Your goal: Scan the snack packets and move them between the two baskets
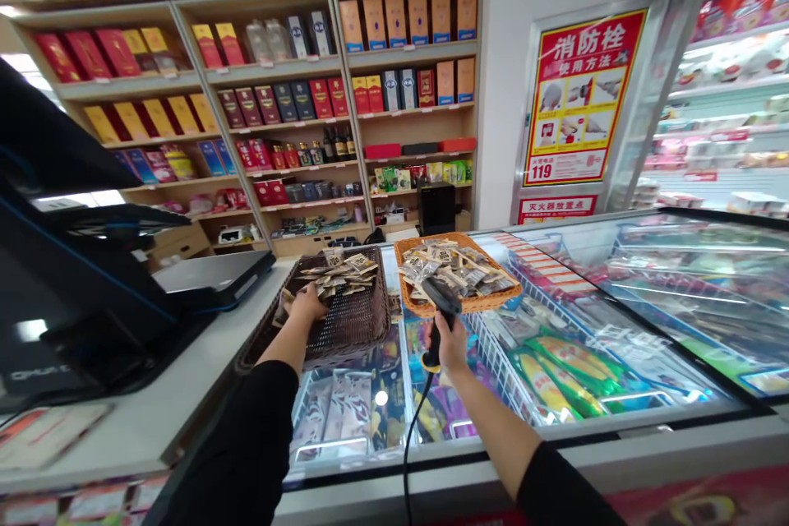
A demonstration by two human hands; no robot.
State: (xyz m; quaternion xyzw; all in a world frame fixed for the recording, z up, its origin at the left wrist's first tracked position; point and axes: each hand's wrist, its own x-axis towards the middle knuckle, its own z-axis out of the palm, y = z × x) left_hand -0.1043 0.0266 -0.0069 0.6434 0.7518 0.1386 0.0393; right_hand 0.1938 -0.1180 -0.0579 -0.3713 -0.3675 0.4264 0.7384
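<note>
My right hand grips the handle of a black barcode scanner. Its head sits just over the near edge of an orange wicker basket, which holds a heap of small clear-and-tan packets. A black cable hangs down from the scanner. My left hand reaches into a dark brown wicker basket, at its left side. The fingers curl down around small packets there, partly hidden by the hand. More of these packets lie piled at the far side of the brown basket.
Both baskets rest on the glass top of a chest freezer holding wire baskets of frozen goods. To the left, a counter carries a black checkout machine with a scale plate. Shelves of boxed goods line the back.
</note>
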